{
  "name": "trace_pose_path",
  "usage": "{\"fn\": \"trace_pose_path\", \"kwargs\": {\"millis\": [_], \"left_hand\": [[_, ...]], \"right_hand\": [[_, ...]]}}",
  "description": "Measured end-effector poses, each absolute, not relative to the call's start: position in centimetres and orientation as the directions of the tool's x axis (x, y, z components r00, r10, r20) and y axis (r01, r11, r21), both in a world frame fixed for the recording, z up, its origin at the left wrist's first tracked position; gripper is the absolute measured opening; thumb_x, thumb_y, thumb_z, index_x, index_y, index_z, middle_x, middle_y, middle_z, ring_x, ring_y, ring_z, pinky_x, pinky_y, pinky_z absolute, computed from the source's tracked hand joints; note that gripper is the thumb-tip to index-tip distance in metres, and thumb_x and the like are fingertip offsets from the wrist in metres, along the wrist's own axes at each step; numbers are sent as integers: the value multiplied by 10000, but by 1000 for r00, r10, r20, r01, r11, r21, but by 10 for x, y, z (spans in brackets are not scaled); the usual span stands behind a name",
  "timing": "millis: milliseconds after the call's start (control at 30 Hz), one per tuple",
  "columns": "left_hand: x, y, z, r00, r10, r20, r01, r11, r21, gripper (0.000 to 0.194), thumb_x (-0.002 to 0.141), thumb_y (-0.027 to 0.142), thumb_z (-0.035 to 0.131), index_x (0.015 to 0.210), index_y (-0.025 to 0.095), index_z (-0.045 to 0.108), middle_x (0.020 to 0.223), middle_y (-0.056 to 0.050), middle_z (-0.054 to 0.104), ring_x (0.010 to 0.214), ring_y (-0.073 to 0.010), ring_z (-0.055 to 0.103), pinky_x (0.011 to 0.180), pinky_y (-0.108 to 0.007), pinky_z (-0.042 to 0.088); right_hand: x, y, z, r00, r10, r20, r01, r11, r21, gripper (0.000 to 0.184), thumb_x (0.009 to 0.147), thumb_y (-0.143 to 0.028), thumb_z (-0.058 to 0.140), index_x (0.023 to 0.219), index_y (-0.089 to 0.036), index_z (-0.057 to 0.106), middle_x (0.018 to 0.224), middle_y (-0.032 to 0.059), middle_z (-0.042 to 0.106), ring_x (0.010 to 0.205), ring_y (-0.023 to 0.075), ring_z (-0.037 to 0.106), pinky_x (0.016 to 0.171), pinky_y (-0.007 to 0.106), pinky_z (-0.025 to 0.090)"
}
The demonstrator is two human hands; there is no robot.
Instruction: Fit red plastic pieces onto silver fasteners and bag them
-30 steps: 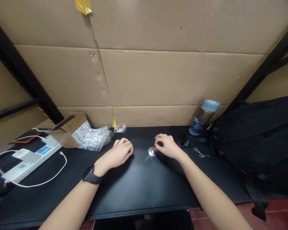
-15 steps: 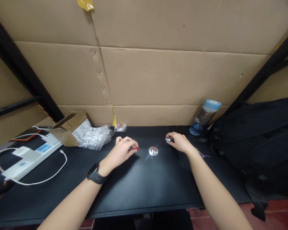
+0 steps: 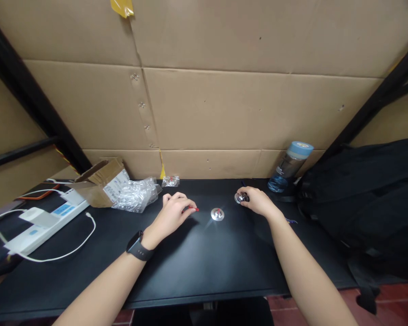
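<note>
My left hand (image 3: 177,209) hovers low over the left-centre of the black table, thumb and fingers pinched on a thin red strap (image 3: 196,209) whose tip sticks out to the right. Between the hands a small silver finger cymbal (image 3: 217,214) lies dome up, with a red spot at its centre. My right hand (image 3: 255,200) is closed round the edge of another shiny finger cymbal (image 3: 238,198); the fingers hide part of it and it looks dark on one side.
At the back stands a water bottle (image 3: 289,167), with a black backpack (image 3: 367,203) to its right. Further left are a clear-bagged cymbal (image 3: 170,181), crumpled plastic wrap (image 3: 136,194), an opened cardboard box (image 3: 104,181) and a white power strip (image 3: 47,224) with cables.
Both hands stay nearly in place. The red strap has turned slightly in my left fingers, and my right hand has shifted a little to the right.
</note>
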State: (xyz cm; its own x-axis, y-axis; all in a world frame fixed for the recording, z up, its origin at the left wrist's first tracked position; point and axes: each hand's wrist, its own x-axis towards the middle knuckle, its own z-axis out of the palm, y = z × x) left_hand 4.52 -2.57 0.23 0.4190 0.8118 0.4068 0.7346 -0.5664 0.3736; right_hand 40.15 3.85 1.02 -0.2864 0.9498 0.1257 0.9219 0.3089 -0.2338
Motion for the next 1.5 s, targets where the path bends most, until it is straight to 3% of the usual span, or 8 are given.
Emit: {"fn": "trace_pose_path", "kwargs": {"millis": [100,233,433,667,933,1500], "left_hand": [[49,-28,4,396,812,429,737,-560,379,180,983,378,581,941,264,714,1032,-27,722,1059,-223,551,874,-387,269],[58,-33,6,321,830,456,739,-521,427,198,983,383,570,947,260,720,1131,-45,670,1103,-233,535,904,-389,304],[69,-39,6,233,850,472,682,-489,544,145,961,349,591,948,268,710,1149,-37,617,1130,-246,532,978,-426,359],[71,-41,3,222,842,492,621,-511,595,109,942,316,610,951,257,700,1148,-58,607,1139,-256,535,987,-442,401],[75,-40,2,196,859,473,491,-504,711,120,950,317,598,914,241,684,1091,-56,602,1085,-223,568,1010,-406,433],[75,-42,0,216,851,478,584,-506,635,101,944,292,592,935,248,682,1110,-53,613,1099,-238,546,984,-423,417]], "right_hand": [[396,37,12,-313,930,191,866,362,-346,387,756,-161,751,1123,-263,686,1108,50,730,967,223,698,851,323,509],[360,23,14,-388,852,351,613,523,-592,452,780,-245,773,1215,-245,650,1171,71,716,956,207,699,839,339,543],[291,-19,10,-431,770,470,288,611,-737,546,762,-369,836,1262,-290,631,1140,52,731,924,206,710,751,321,561],[279,-26,3,-386,798,462,245,571,-783,548,746,-375,854,1241,-275,641,1081,57,746,911,220,733,752,325,574],[278,-25,-1,-387,795,466,163,557,-815,538,767,-361,832,1251,-275,613,1231,78,684,995,237,738,811,352,603],[277,-26,-3,-408,773,486,155,584,-797,519,784,-359,819,1249,-268,607,1216,81,666,990,228,732,807,342,611]]}}
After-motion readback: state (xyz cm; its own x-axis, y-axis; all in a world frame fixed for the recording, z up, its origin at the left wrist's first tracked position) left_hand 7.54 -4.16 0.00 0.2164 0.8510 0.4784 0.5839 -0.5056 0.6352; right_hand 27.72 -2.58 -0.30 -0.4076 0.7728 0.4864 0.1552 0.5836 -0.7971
